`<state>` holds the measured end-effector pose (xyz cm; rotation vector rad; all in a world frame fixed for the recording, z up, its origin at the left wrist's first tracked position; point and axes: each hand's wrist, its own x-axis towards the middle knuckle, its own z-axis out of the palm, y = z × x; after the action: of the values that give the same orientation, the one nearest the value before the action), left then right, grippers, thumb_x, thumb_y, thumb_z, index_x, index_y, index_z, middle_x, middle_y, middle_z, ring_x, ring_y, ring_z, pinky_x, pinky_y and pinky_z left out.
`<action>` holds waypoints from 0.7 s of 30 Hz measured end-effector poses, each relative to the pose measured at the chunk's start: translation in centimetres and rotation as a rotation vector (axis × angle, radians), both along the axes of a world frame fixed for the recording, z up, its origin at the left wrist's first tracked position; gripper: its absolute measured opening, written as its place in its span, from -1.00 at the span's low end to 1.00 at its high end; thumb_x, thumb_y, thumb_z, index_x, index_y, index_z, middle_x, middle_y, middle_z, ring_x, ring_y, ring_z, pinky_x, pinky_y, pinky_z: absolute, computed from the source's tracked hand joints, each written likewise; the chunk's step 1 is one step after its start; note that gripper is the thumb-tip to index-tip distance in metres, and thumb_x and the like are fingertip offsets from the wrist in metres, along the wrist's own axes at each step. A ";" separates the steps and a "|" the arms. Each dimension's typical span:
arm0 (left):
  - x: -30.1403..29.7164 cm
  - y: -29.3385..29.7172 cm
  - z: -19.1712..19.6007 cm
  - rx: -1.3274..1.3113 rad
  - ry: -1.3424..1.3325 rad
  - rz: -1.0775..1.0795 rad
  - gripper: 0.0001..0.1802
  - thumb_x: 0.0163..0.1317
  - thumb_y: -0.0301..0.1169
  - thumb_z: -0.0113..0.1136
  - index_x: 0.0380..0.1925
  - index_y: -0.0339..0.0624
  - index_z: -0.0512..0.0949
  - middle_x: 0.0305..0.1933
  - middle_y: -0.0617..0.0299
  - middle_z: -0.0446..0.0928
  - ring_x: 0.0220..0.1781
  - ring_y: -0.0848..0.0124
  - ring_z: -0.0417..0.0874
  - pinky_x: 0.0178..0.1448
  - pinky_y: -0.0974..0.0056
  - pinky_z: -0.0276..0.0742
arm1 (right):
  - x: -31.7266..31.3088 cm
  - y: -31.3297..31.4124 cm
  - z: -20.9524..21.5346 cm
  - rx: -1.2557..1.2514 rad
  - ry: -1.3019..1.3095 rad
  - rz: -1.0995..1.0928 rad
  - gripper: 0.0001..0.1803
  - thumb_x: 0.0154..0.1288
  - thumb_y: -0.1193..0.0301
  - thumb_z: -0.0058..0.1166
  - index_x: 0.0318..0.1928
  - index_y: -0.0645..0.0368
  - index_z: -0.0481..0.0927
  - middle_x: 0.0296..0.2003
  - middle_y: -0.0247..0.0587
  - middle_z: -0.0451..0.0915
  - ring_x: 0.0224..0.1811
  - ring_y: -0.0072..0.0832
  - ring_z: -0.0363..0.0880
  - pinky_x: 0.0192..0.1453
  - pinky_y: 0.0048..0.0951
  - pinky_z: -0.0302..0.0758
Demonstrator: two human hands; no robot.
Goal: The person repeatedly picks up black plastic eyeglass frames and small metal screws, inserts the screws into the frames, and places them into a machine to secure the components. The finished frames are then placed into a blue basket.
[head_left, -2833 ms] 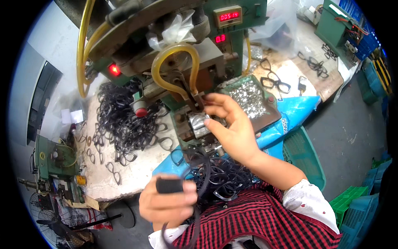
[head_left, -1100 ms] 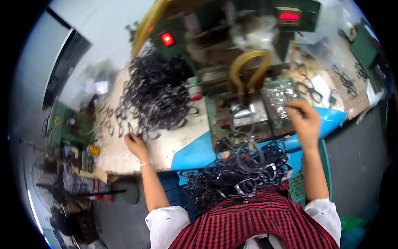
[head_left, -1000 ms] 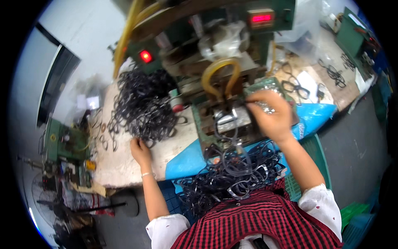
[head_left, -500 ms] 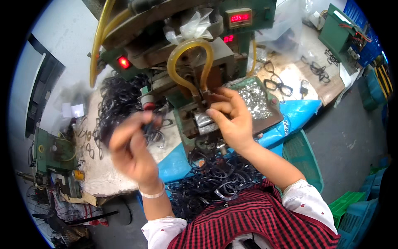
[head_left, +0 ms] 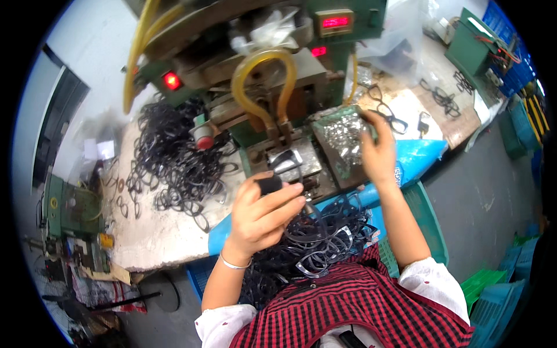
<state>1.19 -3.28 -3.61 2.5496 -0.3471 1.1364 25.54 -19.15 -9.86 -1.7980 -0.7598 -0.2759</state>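
Moved: since half a second ago the right hand (head_left: 378, 152) has gone from the machine's middle to the tray of small metal parts (head_left: 342, 136); the left hand (head_left: 264, 211) has come lower.
Left hand: fingers curled round one black eyeglass frame (head_left: 271, 184).
Right hand: fingertips pinched over the tray; contents unclear.
Displays: two red readouts (head_left: 335, 22) above.
Bag: blue (head_left: 420, 159), right.
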 end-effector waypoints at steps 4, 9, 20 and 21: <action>-0.7 0.2 0.2 -0.057 0.087 -0.016 -0.68 0.04 -0.46 0.42 -0.14 -0.07 0.75 0.03 0.22 0.74 -0.14 0.24 0.71 0.15 -0.01 0.57 | 0.5 -4.9 -2.7 -0.018 0.254 0.075 -0.61 0.34 0.58 0.14 0.18 0.26 0.59 0.04 -0.16 0.68 0.06 -0.44 0.64 0.19 -0.44 0.50; -0.5 0.4 -0.3 -0.131 0.047 -0.072 -0.74 0.10 -0.44 0.42 -0.15 -0.05 0.73 0.04 0.27 0.73 -0.20 0.25 0.66 0.24 0.00 0.53 | -2.4 -4.6 -1.6 -0.586 -0.342 -0.222 -0.72 0.16 0.44 0.34 -0.10 0.18 0.69 -0.21 -0.10 0.67 -0.07 -0.10 0.56 0.01 -0.13 0.51; -12.4 -1.0 0.4 -0.287 -0.481 1.020 -0.71 0.42 -0.67 -0.07 0.04 -0.50 0.57 0.15 -0.05 0.63 0.17 0.12 0.66 0.31 0.11 0.56 | -0.4 0.2 -3.3 -0.310 -0.384 -0.089 -0.86 0.29 0.53 0.17 -0.17 0.20 0.72 -0.18 -0.11 0.71 -0.04 -0.12 0.64 0.08 -0.20 0.53; -13.6 0.7 1.2 -0.369 -0.522 0.998 -0.73 0.44 -0.68 -0.06 0.04 -0.49 0.55 0.18 -0.05 0.60 0.21 0.20 0.62 0.33 0.15 0.52 | -0.3 0.5 -3.5 -0.276 -0.364 -0.074 -0.85 0.30 0.54 0.17 -0.15 0.20 0.72 -0.17 -0.09 0.73 -0.06 -0.12 0.67 0.07 -0.19 0.54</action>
<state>-12.40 -2.59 -2.44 2.0185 1.0463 1.9475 25.25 -18.62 -13.34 -2.0673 -1.0268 -0.5823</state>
